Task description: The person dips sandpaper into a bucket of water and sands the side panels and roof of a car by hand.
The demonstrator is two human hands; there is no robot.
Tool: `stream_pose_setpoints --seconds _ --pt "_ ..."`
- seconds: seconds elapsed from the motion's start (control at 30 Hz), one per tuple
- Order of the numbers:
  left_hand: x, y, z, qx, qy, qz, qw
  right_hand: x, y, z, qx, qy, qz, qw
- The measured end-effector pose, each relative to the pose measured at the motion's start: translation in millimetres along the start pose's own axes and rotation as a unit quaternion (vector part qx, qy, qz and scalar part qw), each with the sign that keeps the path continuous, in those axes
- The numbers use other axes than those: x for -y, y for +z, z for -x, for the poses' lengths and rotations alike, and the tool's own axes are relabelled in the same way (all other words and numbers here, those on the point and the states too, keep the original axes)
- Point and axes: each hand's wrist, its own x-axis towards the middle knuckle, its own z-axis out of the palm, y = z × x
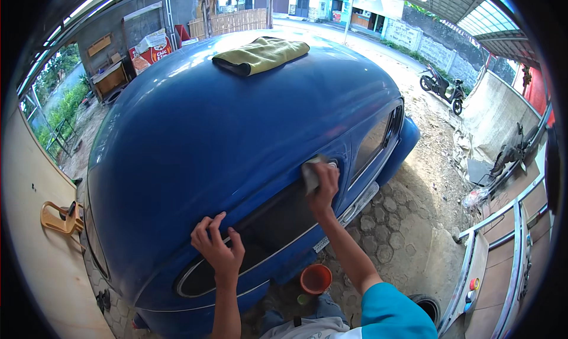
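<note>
A rounded blue car (177, 143) fills the middle of the view, its painted roof curving up in front of me. My right hand (325, 186) presses a small grey cloth (311, 174) against the bodywork near the right end of a long dark window (275, 223). Motion blurs that cloth a little. Farther left, my left hand (218, 247) leans on the car at the window's upper edge, fingers spread and holding nothing. On top of the roof lies a folded yellow-green cloth (263, 53) with a dark underside.
An orange-red bucket (316, 278) stands on the paving by my feet. To its right are a tyre (425, 306) and a metal frame (515, 250). A tan plastic chair (59, 219) is at the left, a parked motorbike (442, 89) at the far right.
</note>
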Motion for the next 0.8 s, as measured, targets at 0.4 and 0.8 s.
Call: stream_pose_setpoints --seconds 0.4,0.8 --pt "79.2 -52.4 33.9 -0.098 -0.075 -0.021 0.992 -20.2 -0.8 -0.8 0.033 0.069 -0.065 0.995" --pt "-10.5 2.9 -25.2 -0.07 0.013 -0.074 0.995 -95.5 -22.3 14.6 0.066 0.025 0.002 0.998"
